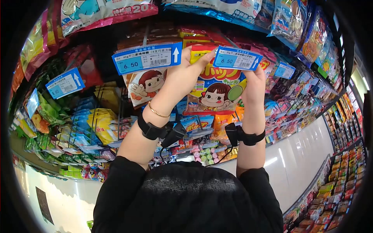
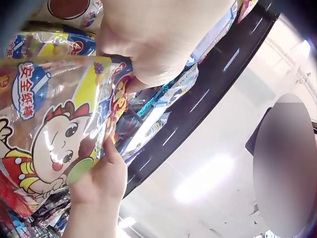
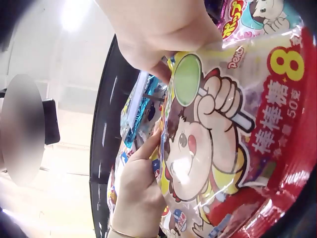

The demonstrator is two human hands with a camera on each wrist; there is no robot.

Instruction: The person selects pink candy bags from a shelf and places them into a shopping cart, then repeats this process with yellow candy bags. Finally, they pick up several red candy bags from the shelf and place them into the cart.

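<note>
A red-and-yellow bag of lollipops [image 1: 211,99], printed with a cartoon girl, hangs upright among the hooked packs, both hands at its upper part. My left hand [image 1: 186,73] pinches its upper left edge, the thumb across the front. On the other side, my right hand [image 1: 254,87] grips the upper right edge, its fingertips partly hidden by a blue price tag [image 1: 237,58]. From the left wrist, the bag [image 2: 59,134] shows its clear window, with the right hand [image 2: 101,178] at its edge. In the right wrist view the left hand [image 3: 138,186] holds the opposite edge.
Another price tag [image 1: 147,58] sticks out left of the bag, before a brown-and-white candy pack [image 1: 145,85]. Large bags [image 1: 103,13] line the shelf above. Yellow packs [image 1: 103,124] hang lower left. An aisle floor [image 1: 299,149] lies to the right, beside another stocked shelf [image 1: 334,190].
</note>
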